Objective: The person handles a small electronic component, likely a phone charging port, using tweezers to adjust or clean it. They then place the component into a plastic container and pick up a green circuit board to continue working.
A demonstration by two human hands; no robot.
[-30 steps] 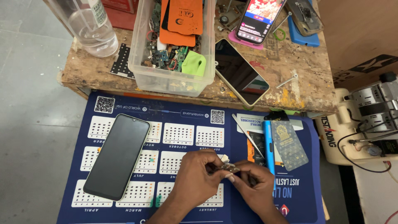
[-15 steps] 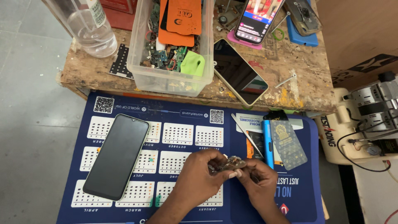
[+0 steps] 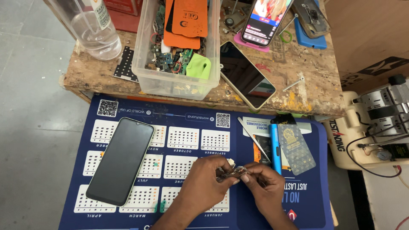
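Note:
My left hand (image 3: 205, 183) and my right hand (image 3: 264, 185) meet over the lower middle of a blue calendar mat (image 3: 128, 113). Together their fingertips pinch a small metallic part (image 3: 233, 172), mostly hidden by the fingers. A dark phone (image 3: 121, 160) lies face up on the mat, left of my left hand. A blue pen-shaped tool (image 3: 275, 146) and a dark patterned card (image 3: 295, 149) lie on the mat just right of my right hand.
A worn wooden board (image 3: 298, 85) behind the mat carries a clear plastic bin (image 3: 174, 81) of parts and orange covers, a clear bottle (image 3: 94, 26), a dark-screened phone (image 3: 246, 73) and a lit phone (image 3: 266, 19). A cream machine (image 3: 375, 127) with wires stands at right.
The hands have shifted slightly over the mat while both keep hold of the small part. Nothing else on the mat or board has moved.

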